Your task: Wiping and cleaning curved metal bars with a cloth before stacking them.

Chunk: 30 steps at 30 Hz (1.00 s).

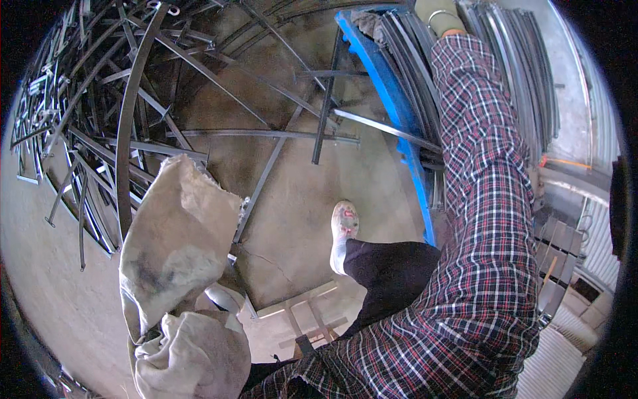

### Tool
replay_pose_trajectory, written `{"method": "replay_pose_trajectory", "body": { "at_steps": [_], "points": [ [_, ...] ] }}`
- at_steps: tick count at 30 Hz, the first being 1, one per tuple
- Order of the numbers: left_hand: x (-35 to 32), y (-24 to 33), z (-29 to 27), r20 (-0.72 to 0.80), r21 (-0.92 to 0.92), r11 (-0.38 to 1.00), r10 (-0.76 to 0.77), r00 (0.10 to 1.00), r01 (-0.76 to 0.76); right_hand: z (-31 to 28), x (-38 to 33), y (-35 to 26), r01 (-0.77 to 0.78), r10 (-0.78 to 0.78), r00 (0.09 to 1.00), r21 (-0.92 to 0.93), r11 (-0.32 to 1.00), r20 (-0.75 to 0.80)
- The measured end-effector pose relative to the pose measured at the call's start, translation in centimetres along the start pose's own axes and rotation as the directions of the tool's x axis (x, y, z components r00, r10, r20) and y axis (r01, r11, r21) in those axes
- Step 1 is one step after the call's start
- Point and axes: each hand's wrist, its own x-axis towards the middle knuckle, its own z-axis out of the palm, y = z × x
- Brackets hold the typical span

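A thick, stained beige canvas glove or wrap (176, 233) with a frayed edge covers my left hand and forearm at the lower left, hiding the fingers. One long dark metal bar (133, 100) runs down from the top left and passes out of sight at the canvas. Whether my left hand grips it cannot be told. My right arm, in a plaid sleeve, stretches to the top edge. There my right hand (435, 13), in an olive glove with a bangle at the wrist, is over stacked curved metal strips (412, 66); its fingers are out of frame.
A tangled heap of metal bars (73, 86) spreads over the left floor. More bars cross the middle. A blue rack edge (392, 93) borders the stacked strips. My white shoe (344, 229) stands on the concrete. At the right are a bench (558, 239) and corrugated sheets (555, 356).
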Motion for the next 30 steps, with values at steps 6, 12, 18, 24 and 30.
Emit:
{"method": "replay_pose_trajectory", "body": {
  "at_steps": [6, 12, 18, 24, 30],
  "points": [
    [0.3, 0.5, 1.5, -0.030, -0.050, 0.993, 0.105, 0.994, -0.106, 2.0, -5.7, -2.5, -0.040, 0.071, 0.767, 0.063, 0.997, -0.638],
    [-0.1, 1.8, 2.8, -0.133, -0.038, 0.960, 0.270, 0.954, -0.277, -1.9, -24.9, -10.2, 0.649, -0.317, 0.583, 0.194, 0.736, -0.748],
    [0.6, 8.5, 0.7, -0.018, 0.392, 0.849, 0.392, 0.920, -0.354, 0.5, -42.7, 6.5, 0.527, 0.099, 0.445, 0.350, 0.774, -0.890],
    [-1.8, 0.0, 3.9, -0.263, -0.149, 0.937, 0.270, 0.926, -0.315, 12.9, -44.4, 13.2, -0.211, 0.469, 0.804, 0.563, 0.799, -0.364],
    [-5.7, -0.7, -1.6, 0.311, -0.308, 0.870, -0.290, 0.905, 0.384, 16.8, -39.9, 10.4, 0.038, 0.017, 0.973, 0.233, 0.972, -0.230]
  ]
}}
